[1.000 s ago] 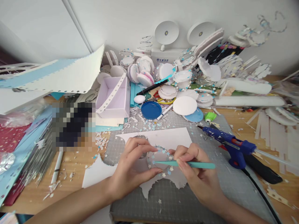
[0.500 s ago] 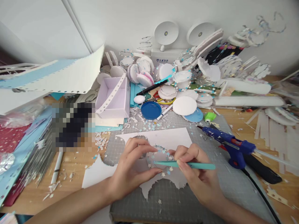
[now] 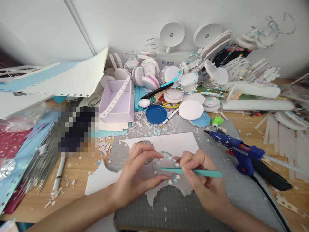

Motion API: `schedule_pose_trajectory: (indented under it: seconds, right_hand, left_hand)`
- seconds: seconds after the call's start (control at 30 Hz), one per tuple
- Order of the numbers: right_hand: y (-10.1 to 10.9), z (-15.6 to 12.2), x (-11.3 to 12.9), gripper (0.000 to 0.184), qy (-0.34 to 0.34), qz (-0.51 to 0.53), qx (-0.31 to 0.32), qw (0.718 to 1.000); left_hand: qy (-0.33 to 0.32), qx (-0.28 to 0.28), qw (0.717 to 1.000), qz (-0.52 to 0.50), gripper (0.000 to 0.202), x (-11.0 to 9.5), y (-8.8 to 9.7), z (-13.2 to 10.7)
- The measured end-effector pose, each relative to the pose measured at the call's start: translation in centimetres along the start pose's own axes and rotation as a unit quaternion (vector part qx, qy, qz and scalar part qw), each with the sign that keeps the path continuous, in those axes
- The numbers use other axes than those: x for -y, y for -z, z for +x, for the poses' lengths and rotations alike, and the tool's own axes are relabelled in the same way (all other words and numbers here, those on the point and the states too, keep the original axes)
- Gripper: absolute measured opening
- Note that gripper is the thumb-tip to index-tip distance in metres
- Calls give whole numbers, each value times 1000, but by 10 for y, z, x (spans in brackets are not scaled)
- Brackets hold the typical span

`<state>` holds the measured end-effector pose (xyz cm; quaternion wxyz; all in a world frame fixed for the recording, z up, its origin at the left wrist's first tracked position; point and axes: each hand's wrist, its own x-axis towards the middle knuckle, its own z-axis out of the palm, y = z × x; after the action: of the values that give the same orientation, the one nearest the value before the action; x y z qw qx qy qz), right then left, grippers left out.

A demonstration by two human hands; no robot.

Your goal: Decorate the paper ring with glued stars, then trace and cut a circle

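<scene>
Head view: one lilac box [image 3: 117,100], a punched strip [image 3: 115,98] lying across it; one glue gun [image 3: 238,145]. The slender ring [image 3: 169,158], studded with blue and white blossoms, lies between the left hand's [image 3: 137,172] grasping fingertips, above cut paper [image 3: 173,141]; the right hand [image 3: 206,187] pinches one pair of turquoise tweezers [image 3: 210,173].

Surface: pale brown wooden tabletop [image 3: 80,169], strewn with paper crumbs from where I stand.
Mat: grey gridded cutting mat [image 3: 183,211] over the tabletop's middle.
On mat: white paper sheet with ragged cut edges [image 3: 175,140]; round blue shallow lid [image 3: 156,114]; blue plastic glue gun [image 3: 225,140]; small bright-green plastic piece [image 3: 217,121].
Bare wood, right: long narrow white strips [image 3: 279,137].
</scene>
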<state>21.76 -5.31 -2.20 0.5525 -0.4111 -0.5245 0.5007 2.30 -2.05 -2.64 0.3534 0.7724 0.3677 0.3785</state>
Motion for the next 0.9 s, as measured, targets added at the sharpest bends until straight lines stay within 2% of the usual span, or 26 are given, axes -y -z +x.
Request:
schedule_pose_trajectory:
  seconds: [0.2, 0.63, 0.9]
  right_hand:
    - [0, 1, 1, 11, 6, 1, -8, 1000]
    - [3, -4, -2, 19, 60, -44, 41, 996]
    - [2, -3, -2, 18, 49, -45, 38, 997]
  left_hand:
    - [-2, -2, 1000, 1, 40, 0, -1, 0]
    - [-8, -1, 1000, 11, 39, -1, 1, 0]
    - [-7, -10, 1000, 11, 38, -1, 1, 1]
